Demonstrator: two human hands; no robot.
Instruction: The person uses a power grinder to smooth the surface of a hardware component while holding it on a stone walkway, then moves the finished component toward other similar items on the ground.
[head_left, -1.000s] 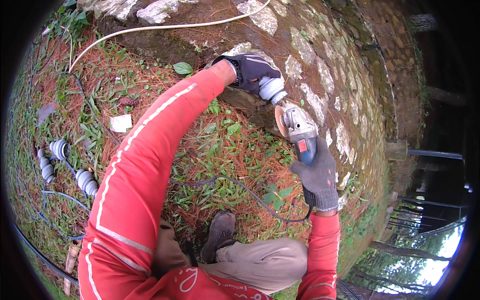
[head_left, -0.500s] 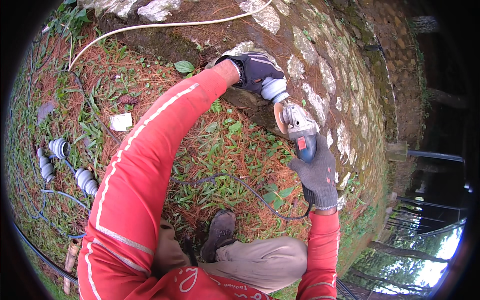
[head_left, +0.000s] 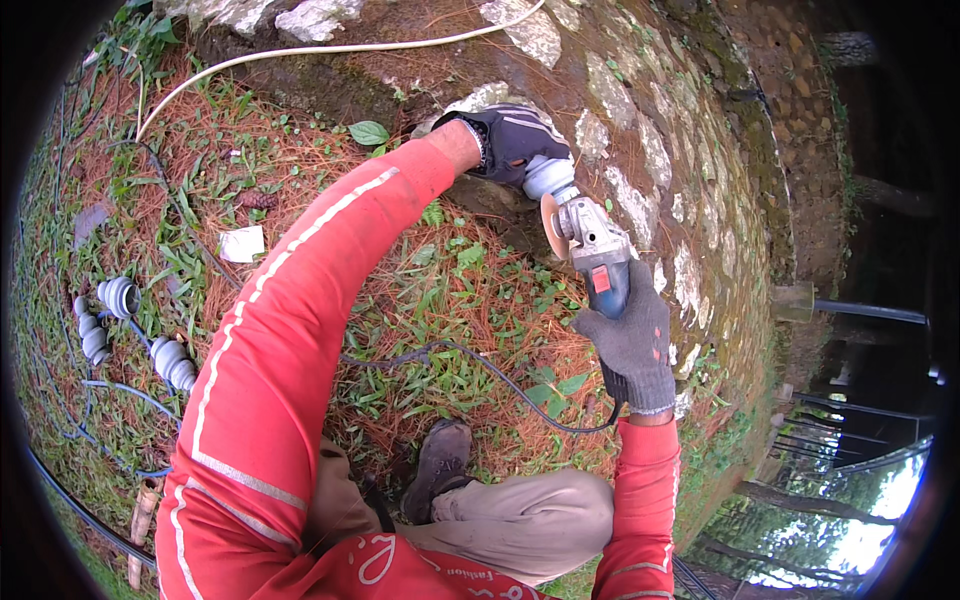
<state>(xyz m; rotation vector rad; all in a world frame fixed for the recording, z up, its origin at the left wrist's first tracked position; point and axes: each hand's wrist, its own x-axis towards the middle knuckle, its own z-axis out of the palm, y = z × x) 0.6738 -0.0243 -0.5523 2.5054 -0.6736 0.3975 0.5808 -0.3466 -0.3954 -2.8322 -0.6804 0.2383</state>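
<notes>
Head view. An angle grinder [head_left: 592, 250] is held against the foot of a stone wall [head_left: 690, 170], disc end toward the wall and body angled back toward the person. The right hand [head_left: 632, 345], in a grey knit glove, is clenched round the blue rear body, on the side away from the wall. The left hand [head_left: 515, 140], in a dark glove, grips a pale grey pipe end [head_left: 548, 180] right at the wall, just beside the disc. A dark power cord [head_left: 480, 365] trails from the grinder's tail across the grass, away from the wall. The tool is judged rigid, fairly heavy and nose-weighted; the sound hold is on the rear barrel, well clear of the disc. Grey pipe fittings [head_left: 120, 330] lie well apart from the wall.
</notes>
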